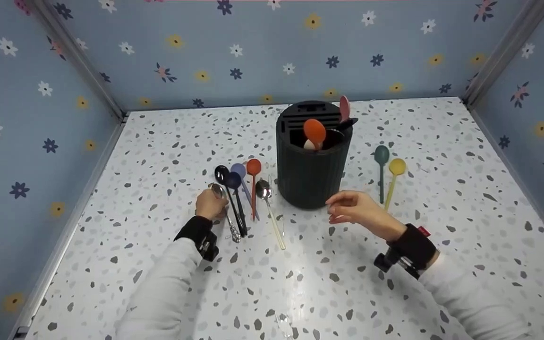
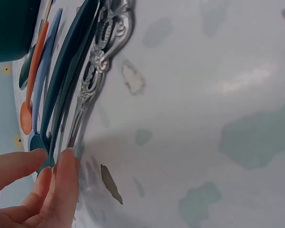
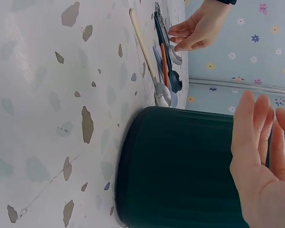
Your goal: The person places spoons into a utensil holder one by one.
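Your left hand (image 1: 209, 205) bends over the neck of the ornate silver spoon (image 1: 234, 231), at eight o'clock from the dark ribbed holder (image 1: 310, 182). The left wrist view shows a gap between thumb and forefinger, with a fingertip at the spoon's neck; whether the fingers bear on the metal, you cannot tell. That narrow neck likely suits a fingertip approach, clear of the crowded side.

Just beside it, toward three o'clock, lie the black spoon (image 1: 221, 174), navy spoon (image 1: 234, 180), lilac spoon (image 1: 238, 170), red-orange spoon (image 1: 253, 166) and pale-handled spoon (image 1: 266, 192), bowls roughly toward twelve, which puts the handles nearest you.

Your right hand (image 1: 357, 211) hangs empty between four and five o'clock of the holder, fingers loosely bent, thumb apart, perhaps kept close to the holder's wall for steadying; contact cannot be told. The green spoon (image 1: 382, 154) and yellow spoon (image 1: 397, 166) lie between three and four o'clock. Inside the holder, an orange spoon (image 1: 315, 131) and a pink spoon (image 1: 344, 108) stand bowls up, presumably propped by its walls.
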A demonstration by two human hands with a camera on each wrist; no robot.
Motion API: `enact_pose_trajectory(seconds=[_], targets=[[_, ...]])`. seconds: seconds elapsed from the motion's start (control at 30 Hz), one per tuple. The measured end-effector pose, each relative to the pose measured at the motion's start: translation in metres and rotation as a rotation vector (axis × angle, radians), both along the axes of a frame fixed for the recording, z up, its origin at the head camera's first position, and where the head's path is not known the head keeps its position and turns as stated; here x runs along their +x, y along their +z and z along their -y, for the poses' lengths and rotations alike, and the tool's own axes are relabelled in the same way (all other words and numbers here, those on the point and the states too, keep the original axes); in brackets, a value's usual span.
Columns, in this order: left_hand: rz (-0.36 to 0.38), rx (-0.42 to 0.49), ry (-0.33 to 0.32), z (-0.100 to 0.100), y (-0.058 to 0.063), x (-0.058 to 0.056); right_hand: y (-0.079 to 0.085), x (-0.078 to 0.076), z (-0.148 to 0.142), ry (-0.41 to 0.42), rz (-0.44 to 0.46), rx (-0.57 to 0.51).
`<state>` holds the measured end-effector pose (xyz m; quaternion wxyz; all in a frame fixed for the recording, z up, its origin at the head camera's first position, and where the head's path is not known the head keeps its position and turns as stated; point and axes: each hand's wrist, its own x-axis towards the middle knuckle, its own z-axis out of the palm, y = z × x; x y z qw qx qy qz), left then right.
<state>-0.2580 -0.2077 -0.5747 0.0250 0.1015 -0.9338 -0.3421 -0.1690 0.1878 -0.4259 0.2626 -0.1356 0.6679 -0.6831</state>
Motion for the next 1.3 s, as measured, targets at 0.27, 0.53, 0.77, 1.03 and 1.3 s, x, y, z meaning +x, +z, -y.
enact_pose_trajectory(seconds=[0.27,0.53,0.77,1.03,1.3], targets=[[0.028,-0.026,0.048,0.033,-0.084,-0.037,-0.007,0.001,0.001,0.004,0.024,0.019],[0.304,0.369,0.145,-0.029,0.095,0.058,-0.012,0.005,0.000,0.024,0.042,-0.006],[0.275,0.571,0.125,-0.013,0.057,0.047,-0.016,0.005,0.001,0.026,0.053,-0.032],[0.399,0.778,0.208,-0.012,0.070,0.046,-0.017,0.005,0.002,0.001,0.063,-0.021],[0.389,0.874,0.205,-0.038,0.131,0.076,-0.020,0.003,0.005,0.013,0.083,-0.021]])
